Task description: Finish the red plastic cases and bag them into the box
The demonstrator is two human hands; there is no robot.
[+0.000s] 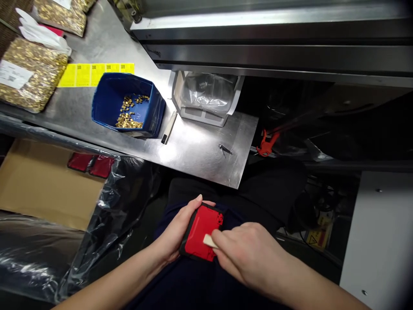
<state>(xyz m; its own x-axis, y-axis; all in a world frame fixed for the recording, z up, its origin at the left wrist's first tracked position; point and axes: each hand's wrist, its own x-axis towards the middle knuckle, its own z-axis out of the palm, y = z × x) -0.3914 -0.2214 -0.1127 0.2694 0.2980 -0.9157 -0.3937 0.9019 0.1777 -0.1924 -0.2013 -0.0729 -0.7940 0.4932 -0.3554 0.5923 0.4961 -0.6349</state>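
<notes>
My left hand (180,226) grips a red plastic part with a black rim (201,230) by its left side, above my lap. My right hand (245,249) is closed on a small cream-coloured flat tool (210,241), whose end reaches over the red face near its lower right edge. Most of that tool is hidden in my fingers, so its kind does not show. Beyond my hands, on the metal table, a blue bin (151,107) holds small brass pieces (129,118). A pale box-cutter-like tool (169,128) lies beside the bin.
Bags of brass pieces (35,71) and a white glove (43,32) lie at the table's left, near yellow labels (97,74). A grey bin (203,114) stands under the machine frame (258,56). Two red parts (90,164) rest on cardboard (51,181). An orange clamp (267,143) is at right.
</notes>
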